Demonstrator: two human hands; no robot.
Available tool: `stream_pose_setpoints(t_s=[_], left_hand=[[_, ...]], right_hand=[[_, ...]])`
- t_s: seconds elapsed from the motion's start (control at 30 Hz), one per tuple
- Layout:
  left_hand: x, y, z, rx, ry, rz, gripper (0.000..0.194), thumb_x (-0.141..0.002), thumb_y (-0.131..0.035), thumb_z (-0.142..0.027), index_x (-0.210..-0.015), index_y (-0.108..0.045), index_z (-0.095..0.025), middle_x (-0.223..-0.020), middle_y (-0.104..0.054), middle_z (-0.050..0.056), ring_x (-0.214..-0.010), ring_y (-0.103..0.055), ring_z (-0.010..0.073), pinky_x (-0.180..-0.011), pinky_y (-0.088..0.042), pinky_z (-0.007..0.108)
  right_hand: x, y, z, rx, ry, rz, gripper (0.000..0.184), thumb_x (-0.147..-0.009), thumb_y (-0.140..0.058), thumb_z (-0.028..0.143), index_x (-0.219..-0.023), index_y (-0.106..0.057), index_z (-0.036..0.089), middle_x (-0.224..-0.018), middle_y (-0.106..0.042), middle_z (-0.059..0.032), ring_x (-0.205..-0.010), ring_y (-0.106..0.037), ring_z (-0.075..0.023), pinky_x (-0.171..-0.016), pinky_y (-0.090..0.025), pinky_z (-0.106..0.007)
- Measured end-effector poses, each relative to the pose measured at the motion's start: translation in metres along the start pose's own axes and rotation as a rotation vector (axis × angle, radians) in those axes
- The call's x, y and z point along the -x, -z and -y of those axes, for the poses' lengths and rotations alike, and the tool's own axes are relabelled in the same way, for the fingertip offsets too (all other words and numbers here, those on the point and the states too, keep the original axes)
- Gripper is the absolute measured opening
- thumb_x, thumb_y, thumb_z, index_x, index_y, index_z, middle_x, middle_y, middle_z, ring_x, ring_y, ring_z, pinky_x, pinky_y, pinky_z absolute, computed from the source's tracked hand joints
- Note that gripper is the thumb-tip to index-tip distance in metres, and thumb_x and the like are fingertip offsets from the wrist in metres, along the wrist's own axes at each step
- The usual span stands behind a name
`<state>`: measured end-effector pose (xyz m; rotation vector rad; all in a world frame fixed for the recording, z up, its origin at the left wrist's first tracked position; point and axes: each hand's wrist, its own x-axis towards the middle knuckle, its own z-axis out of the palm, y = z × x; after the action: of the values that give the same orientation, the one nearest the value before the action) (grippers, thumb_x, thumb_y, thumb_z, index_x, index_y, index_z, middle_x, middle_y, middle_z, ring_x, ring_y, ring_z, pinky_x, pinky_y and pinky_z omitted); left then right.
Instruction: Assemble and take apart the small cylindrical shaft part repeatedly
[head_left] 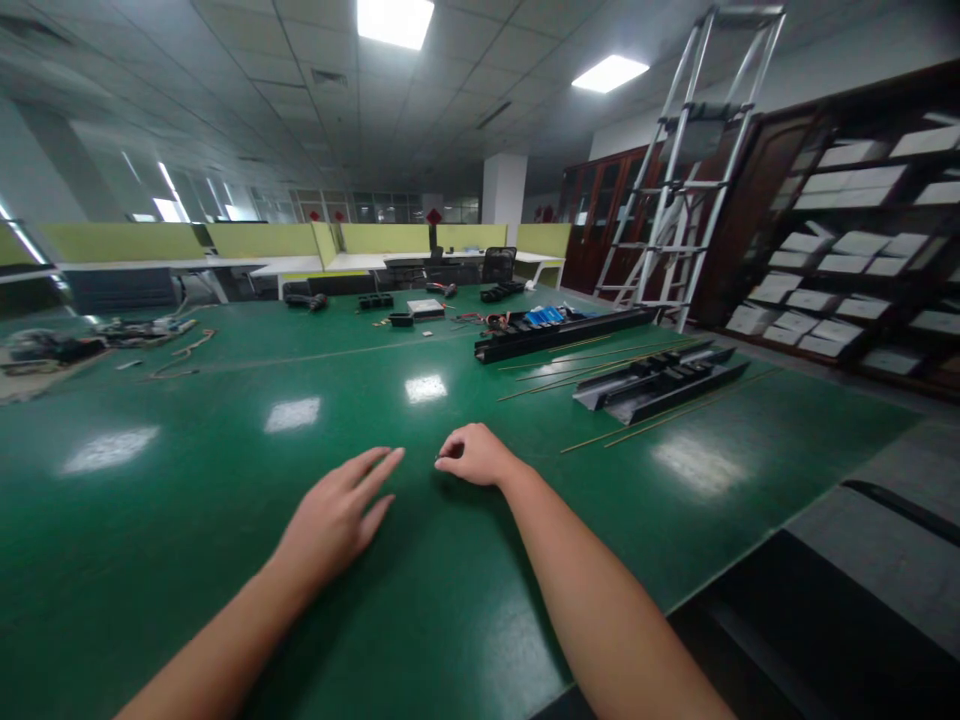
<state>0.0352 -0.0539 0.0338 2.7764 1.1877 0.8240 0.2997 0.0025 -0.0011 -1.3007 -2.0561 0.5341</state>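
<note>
Over the green tabletop (225, 500) both arms reach forward from the bottom of the view. My left hand (337, 515) is open, fingers apart and pointing right, with nothing in it. To its right, my right hand (476, 455) has its thumb and fingers curled into a pinch close to the table surface. A tiny dark bit shows at the fingertips, too small to name. A gap separates the two hands.
Black metal channels (660, 385) and thin brass-coloured rods (585, 440) lie to the right. Farther back are a longer black channel (562, 335), blue pieces (546, 316), a small black box (401, 320) and a power drill (307, 301). An aluminium ladder (682, 170) stands beyond.
</note>
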Motion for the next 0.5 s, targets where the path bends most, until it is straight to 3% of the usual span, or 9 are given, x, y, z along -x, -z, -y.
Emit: stream_pose_setpoints(t_s=[0.13,0.27,0.37,0.43,0.5], left_hand=[[-0.062,-0.057,-0.026,-0.056,-0.154,0.108,0.038,-0.086,-0.05,-0.015,-0.123,-0.059,-0.021,-0.118,-0.06,0.012,-0.107,-0.058,0.0258,-0.092,-0.05,0.04],[-0.074,-0.073,-0.026,0.0,-0.131,0.118,0.027,-0.088,-0.044,-0.013,-0.106,-0.064,-0.018,-0.096,-0.063,0.01,-0.091,-0.062,0.0224,-0.081,-0.051,0.033],[-0.06,-0.059,-0.011,0.063,-0.036,0.058,0.029,-0.092,-0.046,-0.022,-0.115,-0.063,-0.021,-0.1,-0.064,0.009,-0.092,-0.062,0.022,-0.083,-0.05,0.033],[-0.042,-0.035,0.003,0.101,0.064,-0.011,0.03,-0.09,-0.052,-0.029,-0.117,-0.064,-0.025,-0.105,-0.065,0.007,-0.094,-0.063,0.0224,-0.087,-0.05,0.034],[-0.017,0.0,0.017,0.17,0.182,-0.117,0.024,-0.085,-0.062,-0.036,-0.106,-0.069,-0.029,-0.105,-0.066,0.004,-0.093,-0.063,0.0227,-0.089,-0.05,0.034]], right_hand=[[-0.002,0.003,-0.002,0.034,0.026,0.015,0.012,-0.071,-0.068,0.024,-0.076,-0.077,0.016,-0.072,-0.073,-0.0034,-0.065,-0.064,-0.0146,-0.059,-0.043,-0.022],[-0.002,0.005,-0.002,0.043,0.027,0.025,0.012,-0.071,-0.067,0.023,-0.07,-0.076,0.015,-0.068,-0.072,-0.0032,-0.063,-0.063,-0.0146,-0.058,-0.042,-0.022],[-0.001,0.006,0.0,-0.037,0.013,0.046,0.022,-0.074,-0.069,0.036,-0.077,-0.077,0.016,-0.072,-0.073,-0.0036,-0.064,-0.063,-0.0143,-0.06,-0.044,-0.022],[0.001,0.007,0.001,-0.074,0.0,0.046,0.029,-0.075,-0.069,0.044,-0.079,-0.078,0.016,-0.073,-0.073,-0.004,-0.064,-0.064,-0.0145,-0.061,-0.045,-0.023],[0.002,0.007,0.001,-0.084,-0.017,0.044,0.031,-0.075,-0.07,0.047,-0.079,-0.078,0.017,-0.073,-0.074,-0.0042,-0.064,-0.065,-0.0148,-0.061,-0.045,-0.023]])
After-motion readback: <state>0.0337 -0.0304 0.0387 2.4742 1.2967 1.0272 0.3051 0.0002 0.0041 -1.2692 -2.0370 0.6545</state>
